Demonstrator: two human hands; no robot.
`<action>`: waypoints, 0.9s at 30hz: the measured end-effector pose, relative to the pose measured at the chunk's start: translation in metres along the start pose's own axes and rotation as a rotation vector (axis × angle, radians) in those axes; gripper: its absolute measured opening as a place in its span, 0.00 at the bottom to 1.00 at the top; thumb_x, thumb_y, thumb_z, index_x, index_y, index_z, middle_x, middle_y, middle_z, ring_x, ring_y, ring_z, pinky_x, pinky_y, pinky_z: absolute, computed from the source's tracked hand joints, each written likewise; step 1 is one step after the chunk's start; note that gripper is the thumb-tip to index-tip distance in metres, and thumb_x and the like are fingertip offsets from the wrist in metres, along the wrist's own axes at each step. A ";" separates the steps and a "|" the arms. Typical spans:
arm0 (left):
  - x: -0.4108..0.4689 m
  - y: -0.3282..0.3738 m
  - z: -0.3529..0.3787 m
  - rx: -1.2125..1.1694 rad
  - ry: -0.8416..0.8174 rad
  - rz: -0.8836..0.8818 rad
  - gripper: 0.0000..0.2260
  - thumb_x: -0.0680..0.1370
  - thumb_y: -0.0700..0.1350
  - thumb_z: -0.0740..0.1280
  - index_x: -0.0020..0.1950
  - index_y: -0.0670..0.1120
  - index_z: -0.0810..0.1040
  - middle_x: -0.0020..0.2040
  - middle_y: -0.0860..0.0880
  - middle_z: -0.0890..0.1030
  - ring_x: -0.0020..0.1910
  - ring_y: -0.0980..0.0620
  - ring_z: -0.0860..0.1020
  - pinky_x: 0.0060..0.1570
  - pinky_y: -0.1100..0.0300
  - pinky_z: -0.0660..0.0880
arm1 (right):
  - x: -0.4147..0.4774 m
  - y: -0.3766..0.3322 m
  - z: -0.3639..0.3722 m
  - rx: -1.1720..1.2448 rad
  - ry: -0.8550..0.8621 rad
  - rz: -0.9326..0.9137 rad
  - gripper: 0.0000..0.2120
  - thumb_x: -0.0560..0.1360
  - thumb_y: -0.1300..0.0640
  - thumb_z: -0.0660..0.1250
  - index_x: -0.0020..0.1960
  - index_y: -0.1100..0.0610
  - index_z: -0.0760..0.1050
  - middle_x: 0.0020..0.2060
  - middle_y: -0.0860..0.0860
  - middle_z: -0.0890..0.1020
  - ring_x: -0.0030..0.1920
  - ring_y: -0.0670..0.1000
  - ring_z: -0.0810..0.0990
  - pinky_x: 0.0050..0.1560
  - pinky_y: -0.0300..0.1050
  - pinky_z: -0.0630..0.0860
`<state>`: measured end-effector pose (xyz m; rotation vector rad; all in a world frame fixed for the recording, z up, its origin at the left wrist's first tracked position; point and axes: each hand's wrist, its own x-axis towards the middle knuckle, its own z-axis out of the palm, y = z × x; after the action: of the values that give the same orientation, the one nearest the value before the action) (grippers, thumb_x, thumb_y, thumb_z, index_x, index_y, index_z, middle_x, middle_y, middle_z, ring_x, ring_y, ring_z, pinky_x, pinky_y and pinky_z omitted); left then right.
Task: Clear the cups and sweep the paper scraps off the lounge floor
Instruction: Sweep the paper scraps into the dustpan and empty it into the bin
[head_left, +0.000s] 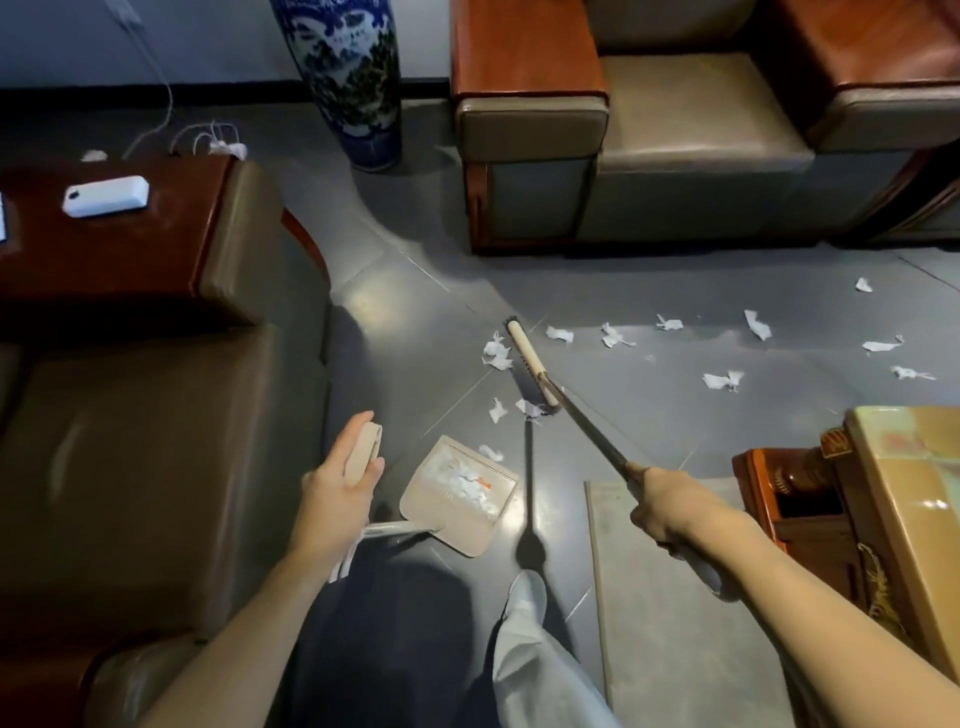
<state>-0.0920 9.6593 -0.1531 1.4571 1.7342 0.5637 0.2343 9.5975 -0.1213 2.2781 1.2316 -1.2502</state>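
Roughly a dozen paper scraps (614, 335) loose on floor (675, 415), more inside one dustpan (460, 493). I see open tile between sofas. Left hand (340, 480) grip clenched on dustpan handle (362, 452); right hand (662, 506) grip clenched on broom (530, 361), head among scraps, well ahead.

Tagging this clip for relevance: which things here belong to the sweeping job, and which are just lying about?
In use: broom in right hand; dustpan, its handle in left hand; paper scraps on the floor.

Lying about: vase, white box, cables, mat.
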 end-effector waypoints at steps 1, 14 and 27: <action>0.005 0.006 0.006 -0.005 -0.010 0.002 0.20 0.80 0.45 0.65 0.68 0.63 0.70 0.47 0.43 0.78 0.35 0.47 0.75 0.36 0.53 0.77 | 0.008 -0.001 -0.006 -0.023 -0.004 0.008 0.31 0.75 0.70 0.56 0.76 0.52 0.59 0.38 0.56 0.74 0.25 0.50 0.74 0.16 0.36 0.68; 0.056 0.049 0.034 0.015 -0.021 0.023 0.19 0.80 0.45 0.65 0.69 0.60 0.69 0.53 0.48 0.78 0.48 0.40 0.79 0.50 0.42 0.79 | 0.021 -0.002 0.018 0.091 -0.310 0.018 0.26 0.75 0.64 0.60 0.71 0.51 0.65 0.31 0.52 0.78 0.22 0.47 0.77 0.24 0.38 0.76; 0.100 0.051 0.000 0.007 -0.010 0.067 0.21 0.80 0.46 0.65 0.68 0.65 0.67 0.53 0.48 0.77 0.47 0.41 0.79 0.48 0.41 0.80 | -0.027 -0.033 -0.025 0.161 -0.224 -0.007 0.33 0.77 0.63 0.59 0.77 0.42 0.54 0.30 0.52 0.78 0.22 0.46 0.74 0.29 0.39 0.78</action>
<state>-0.0639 9.7676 -0.1430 1.5246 1.6867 0.5855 0.2150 9.6169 -0.0800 2.1660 1.0963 -1.6094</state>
